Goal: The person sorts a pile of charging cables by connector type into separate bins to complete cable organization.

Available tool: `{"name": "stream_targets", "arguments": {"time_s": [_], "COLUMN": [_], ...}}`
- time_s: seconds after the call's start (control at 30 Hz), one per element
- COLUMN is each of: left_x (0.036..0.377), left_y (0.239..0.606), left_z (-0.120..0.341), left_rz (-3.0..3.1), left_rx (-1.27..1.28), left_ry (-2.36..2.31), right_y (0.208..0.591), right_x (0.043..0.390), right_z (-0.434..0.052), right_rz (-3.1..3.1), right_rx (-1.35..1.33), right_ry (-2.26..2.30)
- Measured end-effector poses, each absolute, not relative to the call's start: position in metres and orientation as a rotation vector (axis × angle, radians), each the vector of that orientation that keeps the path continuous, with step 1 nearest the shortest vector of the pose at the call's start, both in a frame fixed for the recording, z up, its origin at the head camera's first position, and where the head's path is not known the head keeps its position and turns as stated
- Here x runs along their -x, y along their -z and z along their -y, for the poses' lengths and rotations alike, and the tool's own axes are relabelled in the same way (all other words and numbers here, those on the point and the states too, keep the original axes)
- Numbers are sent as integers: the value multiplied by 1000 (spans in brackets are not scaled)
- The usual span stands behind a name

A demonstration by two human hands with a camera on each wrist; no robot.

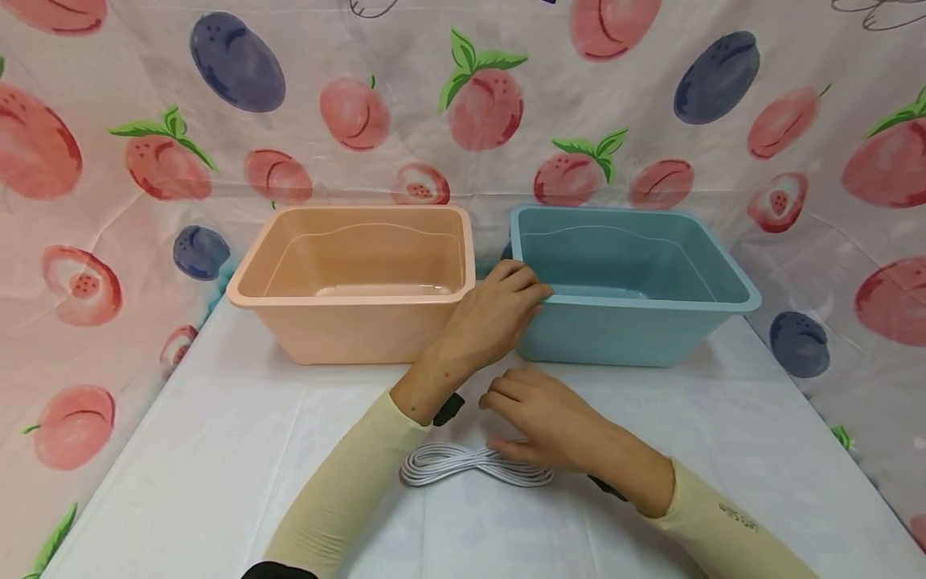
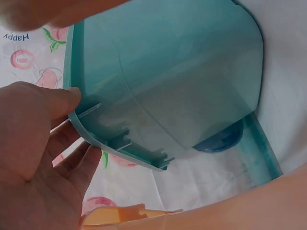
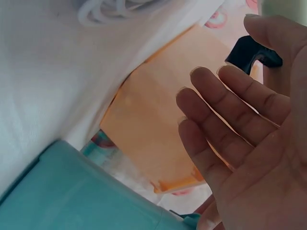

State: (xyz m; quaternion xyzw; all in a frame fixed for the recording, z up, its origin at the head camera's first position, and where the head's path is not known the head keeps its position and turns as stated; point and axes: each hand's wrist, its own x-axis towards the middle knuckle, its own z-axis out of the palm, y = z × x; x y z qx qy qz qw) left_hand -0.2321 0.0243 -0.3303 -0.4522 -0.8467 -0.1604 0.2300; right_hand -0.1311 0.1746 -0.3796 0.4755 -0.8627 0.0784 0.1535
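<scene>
My left hand (image 1: pixel 495 318) reaches across to the near left corner of the teal plastic bin (image 1: pixel 600 334). In the left wrist view, the thumb and fingers of that hand (image 2: pixel 43 139) pinch the bin's rim (image 2: pixel 91 139). Below it, my right hand (image 1: pixel 553 418) hovers over the table with nothing in it. The right wrist view shows the palm, its fingers (image 3: pixel 230 105) relaxed. A coiled white cable (image 1: pixel 441 464), bundled in a figure-eight, lies on the table, partly behind the right thumb.
An orange plastic bin (image 1: pixel 347 334) stands left of the teal one, with a narrow gap between them. Both sit at the back of the table with a white cloth (image 1: pixel 239 434). A fruit-patterned curtain (image 1: pixel 419 48) hangs behind and along the sides.
</scene>
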Motion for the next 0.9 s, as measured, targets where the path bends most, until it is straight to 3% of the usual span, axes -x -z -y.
{"name": "stream_targets", "arguments": {"time_s": [0.9], "left_x": [231], "left_y": [331], "left_z": [-25], "left_rz": [2338], "left_rx": [1238], "left_ry": [461], "right_y": [402], "right_x": [122], "right_z": [-159], "right_rz": [2618], "right_rx": [-1496], "right_ry": [-108]}}
